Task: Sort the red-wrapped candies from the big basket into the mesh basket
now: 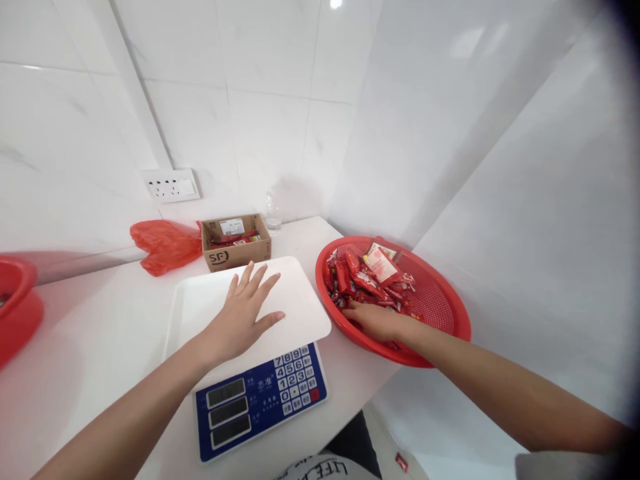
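My left hand (245,310) is spread over the white weighing tray (193,307) of a digital scale, palm down, with nothing in it. I cannot tell whether it touches the tray. Below the tray sits the scale's blue panel (265,393), with number keys and three dark displays. My right hand (375,321) reaches into a round red plastic basket (457,317) at the right. Its fingers point down among red wrapped packets (367,283), and the fingertips are hidden there. A pale printed packet (381,265) lies on top of the heap.
Behind the scale stands a cardboard box (237,253) holding red packets. Next to it lies a red plastic bag (167,243). Another red container (17,307) is cut off at the left edge. White walls close in behind and at the right; a power socket (171,185) is on the back wall.
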`<state>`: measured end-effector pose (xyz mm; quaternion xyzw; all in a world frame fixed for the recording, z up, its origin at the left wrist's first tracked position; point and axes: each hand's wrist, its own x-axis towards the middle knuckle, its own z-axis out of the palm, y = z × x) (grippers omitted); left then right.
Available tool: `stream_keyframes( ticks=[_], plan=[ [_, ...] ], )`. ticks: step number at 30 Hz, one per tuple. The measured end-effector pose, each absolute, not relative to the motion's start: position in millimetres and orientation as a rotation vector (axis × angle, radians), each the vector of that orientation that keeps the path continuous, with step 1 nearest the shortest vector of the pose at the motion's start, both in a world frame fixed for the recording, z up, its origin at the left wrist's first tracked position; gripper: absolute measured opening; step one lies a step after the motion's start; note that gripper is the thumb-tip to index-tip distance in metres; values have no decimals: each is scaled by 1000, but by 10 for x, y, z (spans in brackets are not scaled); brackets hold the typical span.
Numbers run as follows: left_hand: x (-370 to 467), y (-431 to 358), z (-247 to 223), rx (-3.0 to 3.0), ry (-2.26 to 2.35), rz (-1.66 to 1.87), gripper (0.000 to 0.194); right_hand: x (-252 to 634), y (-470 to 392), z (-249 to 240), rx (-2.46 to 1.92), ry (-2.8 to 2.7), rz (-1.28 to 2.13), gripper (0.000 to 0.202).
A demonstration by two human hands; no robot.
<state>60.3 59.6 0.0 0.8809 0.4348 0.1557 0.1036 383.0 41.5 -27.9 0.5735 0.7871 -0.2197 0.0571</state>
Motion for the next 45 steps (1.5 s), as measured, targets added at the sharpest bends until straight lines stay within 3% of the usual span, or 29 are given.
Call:
stream_keyframes(
  ticks=[7, 11, 17, 25, 33, 40, 45],
  plan=[
    [503, 405, 167, 2387, 1203, 511, 53, 3896, 342, 167, 2345, 2355, -692, 18],
    [602, 269, 316, 1950, 1099, 695, 46, 3525, 163, 396, 2517, 2543, -1027, 19],
    [797, 135, 341, 1601, 926, 930, 30, 2615, 94, 253, 2147, 2847, -1806, 34],
    [636, 49, 301, 1025, 870, 1194, 44, 2256, 123, 45, 1513, 2931, -2462, 69],
    [676, -93, 354, 825, 747, 1173, 44, 2261, 53, 18, 1371, 3134, -2461, 63],
    [696, -169, 331, 857, 637, 1079, 45, 2297, 41, 74, 1413, 3418, -2193, 38],
    [669, -211, 335, 905, 552, 1121, 43, 2317, -30, 117, 1449, 3494, -2062, 50]
  ],
)
